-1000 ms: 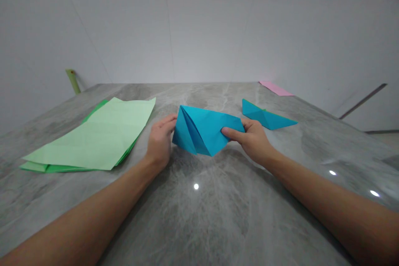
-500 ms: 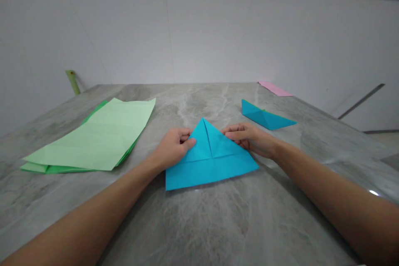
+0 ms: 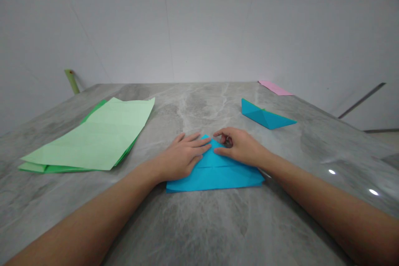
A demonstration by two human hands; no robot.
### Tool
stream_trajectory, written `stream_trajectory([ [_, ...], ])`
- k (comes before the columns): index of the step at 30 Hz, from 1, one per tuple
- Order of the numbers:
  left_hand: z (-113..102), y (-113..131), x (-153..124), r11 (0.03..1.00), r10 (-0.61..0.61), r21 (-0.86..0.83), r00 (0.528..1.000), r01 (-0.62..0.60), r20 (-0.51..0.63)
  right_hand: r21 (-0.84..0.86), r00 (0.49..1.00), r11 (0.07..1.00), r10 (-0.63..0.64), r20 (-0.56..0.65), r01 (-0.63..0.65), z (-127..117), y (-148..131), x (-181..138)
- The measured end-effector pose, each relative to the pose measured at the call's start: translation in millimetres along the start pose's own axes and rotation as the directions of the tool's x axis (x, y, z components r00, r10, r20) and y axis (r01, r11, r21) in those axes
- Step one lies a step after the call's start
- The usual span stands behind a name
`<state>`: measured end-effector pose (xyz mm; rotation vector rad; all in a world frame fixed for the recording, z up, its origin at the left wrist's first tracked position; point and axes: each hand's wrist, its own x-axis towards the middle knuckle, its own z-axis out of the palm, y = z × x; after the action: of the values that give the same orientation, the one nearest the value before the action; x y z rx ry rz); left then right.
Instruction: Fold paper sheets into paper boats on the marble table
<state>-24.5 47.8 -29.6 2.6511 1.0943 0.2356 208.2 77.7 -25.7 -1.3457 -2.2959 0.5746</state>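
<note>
A blue folded paper triangle [image 3: 215, 174] lies flat on the grey marble table [image 3: 199, 224], in front of me. My left hand [image 3: 182, 156] rests on its left slope with fingers stretched out flat. My right hand [image 3: 238, 146] sits on the triangle's top right, fingers curled, thumb and forefinger pressing near the tip. Both hands cover the upper part of the triangle.
A stack of light green sheets [image 3: 93, 137] lies to the left. A finished blue paper boat [image 3: 264, 116] stands at the right rear, and a pink sheet [image 3: 276, 88] lies at the far right edge. A green strip [image 3: 72, 81] leans on the wall.
The blue paper was held up off the table, then laid down as a triangle. Now both hands have moved onto it and press it flat.
</note>
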Motion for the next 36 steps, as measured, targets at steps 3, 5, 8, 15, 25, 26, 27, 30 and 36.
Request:
stream_trajectory([
  [3,-3,4,0,1.0,-0.019,0.006,0.998,0.019,0.065,-0.037,0.998,0.998,-0.05,0.024,0.051,2,-3,-4],
  [5,-5,6,-1,1.0,-0.016,0.012,0.997,0.015,0.074,-0.028,0.995,0.997,-0.076,0.064,0.078,3,-6,-7],
  [8,-4,6,-1,1.0,-0.012,0.026,0.996,0.01,0.091,-0.028,0.996,0.998,-0.059,0.062,0.061,7,-9,-9],
  [15,0,4,0,0.998,-0.003,0.055,0.994,-0.003,0.106,-0.076,0.99,0.989,-0.122,0.063,0.127,0,-2,-6],
  [25,-1,0,4,0.921,-0.259,0.247,0.947,0.301,-0.191,-0.2,0.921,0.906,-0.387,-0.041,0.372,-20,0,1],
  [26,-3,0,4,0.9,-0.281,0.276,0.932,0.339,-0.229,-0.213,0.927,0.916,-0.364,-0.084,0.341,-20,2,2],
  [27,-5,0,5,0.882,-0.292,0.299,0.921,0.364,-0.258,-0.228,0.938,0.93,-0.323,-0.127,0.289,-20,4,3],
  [30,-7,1,5,0.905,-0.222,0.297,0.933,0.306,-0.283,-0.24,0.964,0.968,-0.135,-0.228,0.079,-18,8,6],
  [36,0,9,4,0.99,0.101,0.11,0.992,-0.092,-0.078,-0.138,0.982,0.985,0.083,-0.167,-0.107,-12,9,9],
])
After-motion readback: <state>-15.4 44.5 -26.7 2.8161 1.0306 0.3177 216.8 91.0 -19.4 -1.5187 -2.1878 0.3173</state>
